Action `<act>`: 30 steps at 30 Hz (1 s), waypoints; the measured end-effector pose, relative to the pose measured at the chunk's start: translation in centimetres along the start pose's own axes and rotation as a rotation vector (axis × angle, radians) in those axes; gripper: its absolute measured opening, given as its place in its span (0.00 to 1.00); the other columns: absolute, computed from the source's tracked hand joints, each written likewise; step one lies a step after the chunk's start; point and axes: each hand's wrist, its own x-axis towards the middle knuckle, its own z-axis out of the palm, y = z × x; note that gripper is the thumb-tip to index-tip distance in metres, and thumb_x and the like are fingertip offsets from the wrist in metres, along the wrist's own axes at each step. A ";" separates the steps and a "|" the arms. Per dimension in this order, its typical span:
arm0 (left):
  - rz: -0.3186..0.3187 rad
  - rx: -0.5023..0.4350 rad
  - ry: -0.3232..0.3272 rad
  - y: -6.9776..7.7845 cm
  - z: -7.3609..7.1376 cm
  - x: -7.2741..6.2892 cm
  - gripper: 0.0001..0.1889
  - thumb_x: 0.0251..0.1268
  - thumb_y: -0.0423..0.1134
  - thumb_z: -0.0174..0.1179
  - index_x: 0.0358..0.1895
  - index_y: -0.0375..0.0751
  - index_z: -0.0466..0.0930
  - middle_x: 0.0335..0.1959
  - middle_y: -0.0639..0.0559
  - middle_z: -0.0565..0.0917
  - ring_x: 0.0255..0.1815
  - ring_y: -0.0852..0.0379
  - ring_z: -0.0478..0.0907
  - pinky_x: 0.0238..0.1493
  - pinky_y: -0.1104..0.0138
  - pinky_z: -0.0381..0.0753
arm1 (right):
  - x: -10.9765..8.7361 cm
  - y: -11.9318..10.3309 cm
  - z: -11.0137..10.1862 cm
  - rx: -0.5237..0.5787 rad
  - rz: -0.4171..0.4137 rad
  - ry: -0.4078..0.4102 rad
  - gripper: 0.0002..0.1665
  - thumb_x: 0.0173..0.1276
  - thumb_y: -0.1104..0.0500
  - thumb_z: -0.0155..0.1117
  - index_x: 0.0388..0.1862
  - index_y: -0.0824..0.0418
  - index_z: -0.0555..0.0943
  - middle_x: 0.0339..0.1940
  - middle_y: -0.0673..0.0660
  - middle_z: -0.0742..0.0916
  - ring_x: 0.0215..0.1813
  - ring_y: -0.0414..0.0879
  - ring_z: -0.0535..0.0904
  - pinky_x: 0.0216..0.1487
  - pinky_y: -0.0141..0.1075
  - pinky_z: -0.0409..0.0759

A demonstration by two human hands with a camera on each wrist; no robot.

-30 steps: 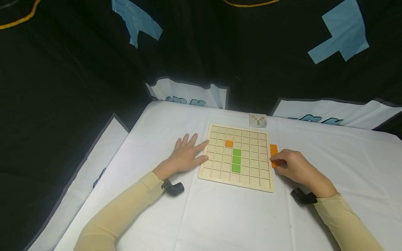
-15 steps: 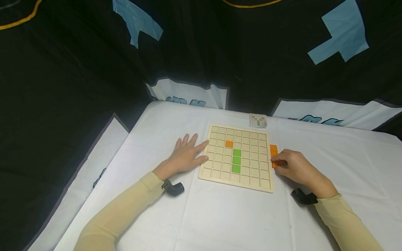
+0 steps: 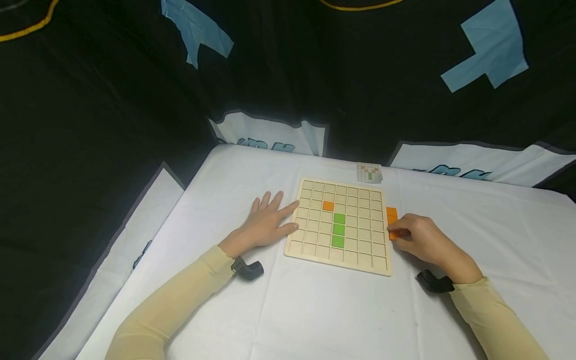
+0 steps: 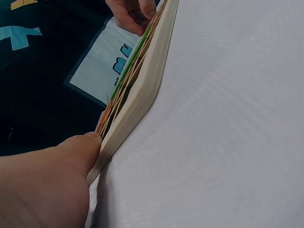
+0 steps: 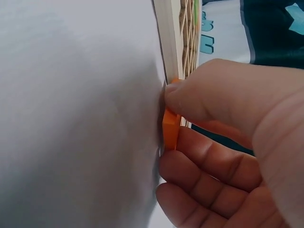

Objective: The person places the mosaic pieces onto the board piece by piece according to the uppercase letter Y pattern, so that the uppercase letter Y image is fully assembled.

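Beside the right edge of the wooden grid board (image 3: 360,231), on white cloth (image 3: 315,310), same pinch from the right hand (image 3: 418,237) on an orange tile (image 5: 169,135) as half a second earlier. At the opposite edge, same touch from the left hand (image 3: 263,222), fingers spread. Within the grid, three green tiles (image 3: 339,229) and one orange square (image 3: 328,206); outside, a row of orange tiles (image 3: 392,215), too hidden to count. Beyond, one gridded card (image 3: 369,172).

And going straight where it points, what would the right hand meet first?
Probably the wooden board, just beyond the orange tile that the right hand pinches; the exact gap is unclear.
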 end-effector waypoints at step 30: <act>-0.002 0.006 0.019 -0.5 0.4 0.1 0.35 0.77 0.64 0.46 0.82 0.59 0.54 0.85 0.35 0.43 0.84 0.28 0.34 0.80 0.34 0.34 | 5.9 -3.3 0.2 0.070 -0.063 0.009 0.13 0.60 0.67 0.71 0.45 0.67 0.89 0.37 0.57 0.89 0.36 0.46 0.77 0.38 0.36 0.78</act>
